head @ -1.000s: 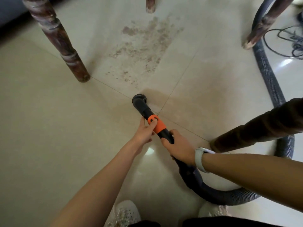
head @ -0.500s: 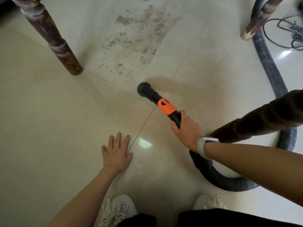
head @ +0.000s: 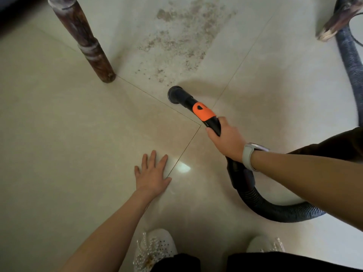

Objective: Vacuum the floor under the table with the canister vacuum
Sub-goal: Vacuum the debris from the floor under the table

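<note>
On the pale tiled floor [head: 59, 134], under the table, I see the round black nozzle [head: 175, 94] of the vacuum set down at the near edge of a patch of brownish dirt [head: 182, 34], which spreads away from it toward the top of the view. Behind the nozzle comes a short black tube with an orange collar [head: 203, 111], and directly behind that collar the right hand [head: 227, 139] has its fingers wrapped around the black handle, a pale watch [head: 249, 156] on the wrist. From under that wrist the ribbed dark hose [head: 279, 212] loops down toward me, curves off to the right and shows again running up the right edge of the frame. The left hand [head: 152, 173] lies flat on the tile with fingers straight and spread, palm down, holding nothing, well apart from the nozzle and just beside a bright reflection [head: 182, 167] on the floor. One dark turned table leg [head: 86, 42] stands at upper left, near the dirt, and the foot of another leg [head: 334, 26] shows at upper right, right beside the hose. At the bottom I can make out two white shoes [head: 155, 248] and dark trouser fabric. A dark brown shape crosses in from the right edge above the right forearm; I cannot tell what it is.
</note>
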`<state>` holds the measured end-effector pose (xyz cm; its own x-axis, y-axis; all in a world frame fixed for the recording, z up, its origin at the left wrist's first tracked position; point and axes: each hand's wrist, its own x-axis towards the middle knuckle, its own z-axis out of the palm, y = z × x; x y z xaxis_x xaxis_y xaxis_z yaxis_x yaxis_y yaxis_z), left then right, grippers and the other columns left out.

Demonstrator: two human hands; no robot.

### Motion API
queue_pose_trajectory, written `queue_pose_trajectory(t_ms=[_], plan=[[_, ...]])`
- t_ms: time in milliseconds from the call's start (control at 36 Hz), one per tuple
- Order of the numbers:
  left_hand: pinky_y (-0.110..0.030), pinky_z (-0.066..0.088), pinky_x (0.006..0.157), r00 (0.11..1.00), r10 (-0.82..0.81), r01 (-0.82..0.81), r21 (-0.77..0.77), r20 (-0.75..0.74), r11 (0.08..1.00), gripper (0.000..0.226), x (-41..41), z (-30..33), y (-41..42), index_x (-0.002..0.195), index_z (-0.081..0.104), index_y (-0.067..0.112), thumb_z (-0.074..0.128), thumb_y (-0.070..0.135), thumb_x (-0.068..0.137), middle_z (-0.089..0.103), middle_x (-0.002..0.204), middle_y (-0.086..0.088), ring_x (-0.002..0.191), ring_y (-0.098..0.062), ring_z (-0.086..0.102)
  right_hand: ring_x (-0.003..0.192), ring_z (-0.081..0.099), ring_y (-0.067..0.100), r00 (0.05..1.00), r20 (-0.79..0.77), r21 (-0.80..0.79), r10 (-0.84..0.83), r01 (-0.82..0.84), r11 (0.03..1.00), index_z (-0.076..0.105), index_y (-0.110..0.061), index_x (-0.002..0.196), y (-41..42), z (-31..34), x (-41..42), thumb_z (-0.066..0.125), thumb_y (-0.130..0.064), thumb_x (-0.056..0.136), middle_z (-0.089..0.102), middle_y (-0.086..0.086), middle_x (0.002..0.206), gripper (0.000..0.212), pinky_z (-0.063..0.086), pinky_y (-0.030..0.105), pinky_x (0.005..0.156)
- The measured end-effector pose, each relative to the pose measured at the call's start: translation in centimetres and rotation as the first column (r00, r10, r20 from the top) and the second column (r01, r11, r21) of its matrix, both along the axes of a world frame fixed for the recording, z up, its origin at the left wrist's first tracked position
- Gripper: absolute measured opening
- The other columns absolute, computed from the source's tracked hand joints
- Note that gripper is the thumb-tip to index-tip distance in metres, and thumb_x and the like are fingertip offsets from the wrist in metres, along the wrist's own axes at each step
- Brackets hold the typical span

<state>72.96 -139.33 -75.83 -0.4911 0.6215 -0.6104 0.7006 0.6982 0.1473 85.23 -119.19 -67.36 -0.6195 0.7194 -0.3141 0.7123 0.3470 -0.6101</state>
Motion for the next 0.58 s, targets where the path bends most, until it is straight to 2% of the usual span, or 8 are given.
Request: queue_pose_trajectory(t_ms=[83, 222, 306, 472, 583], plan=[[-0.06, 0.01, 0.112, 0.998, 0.06, -0.06, 0.0, 0.008, 0.998, 0.088, -0.9, 0.0, 0.3, 0.15, 0.002, 0.038, 0.058, 0.055, 0.084, -0.018, 0.158, 0.001, 0.145, -0.029, -0.016, 0.063, 0.059, 0.029, 1.0, 0.006, -0.007, -0.013, 0.013, 1.0, 0.045, -0.009, 0.113, 0.6, -0.1, -0.8, 0.049, -0.034, 0.096, 0.057, 0.009, 0.074, 0.03, 0.052, 0.039, 0.06], [-0.065, 0.012, 0.11, 0.993, 0.12, -0.12, -0.025, 0.002, 0.993, 0.104, -2.8, 0.0, 0.9, 0.149, -0.005, 0.039, 0.065, 0.061, 0.075, -0.021, 0.157, 0.001, 0.144, -0.03, -0.018, 0.054, 0.054, 0.022, 0.99, -0.017, 0.025, -0.138, 0.139, 0.99, 0.046, -0.008, 0.109, 2.5, -0.8, -0.7, 0.051, -0.034, 0.095, 0.053, 0.003, 0.067, 0.03, 0.048, 0.032, 0.052], [-0.067, 0.012, 0.109, 0.99, 0.144, -0.144, -0.018, 0.008, 0.989, 0.109, -4.1, -0.1, 1.2, 0.149, -0.006, 0.039, 0.067, 0.063, 0.072, -0.023, 0.156, 0.002, 0.144, -0.03, -0.019, 0.051, 0.055, 0.023, 0.984, -0.04, 0.01, -0.174, 0.175, 0.985, 0.046, -0.01, 0.108, 3.0, -1.1, -1.1, 0.05, -0.035, 0.095, 0.054, 0.005, 0.067, 0.028, 0.049, 0.032, 0.05], [-0.07, 0.012, 0.106, 0.981, 0.192, -0.191, -0.034, 0.022, 0.981, 0.119, -6.1, -0.1, 1.9, 0.147, -0.011, 0.043, 0.072, 0.065, 0.065, -0.027, 0.155, 0.002, 0.143, -0.031, -0.023, 0.05, 0.054, 0.019, 0.992, -0.056, -0.059, -0.115, 0.112, 0.992, 0.044, -0.014, 0.109, 1.5, -1.6, -3.2, 0.049, -0.035, 0.096, 0.055, 0.004, 0.067, 0.025, 0.044, 0.026, 0.047], [-0.071, 0.01, 0.106, 0.976, 0.214, -0.212, -0.05, 0.043, 0.976, 0.122, -6.6, -0.1, 2.1, 0.146, -0.013, 0.045, 0.073, 0.065, 0.063, -0.03, 0.154, 0.004, 0.142, -0.032, -0.026, 0.057, 0.059, 0.023, 0.996, -0.06, -0.146, -0.064, 0.055, 0.988, 0.046, -0.016, 0.106, 1.5, -1.0, -4.1, 0.051, -0.038, 0.095, 0.057, 0.006, 0.072, 0.025, 0.054, 0.035, 0.053]])
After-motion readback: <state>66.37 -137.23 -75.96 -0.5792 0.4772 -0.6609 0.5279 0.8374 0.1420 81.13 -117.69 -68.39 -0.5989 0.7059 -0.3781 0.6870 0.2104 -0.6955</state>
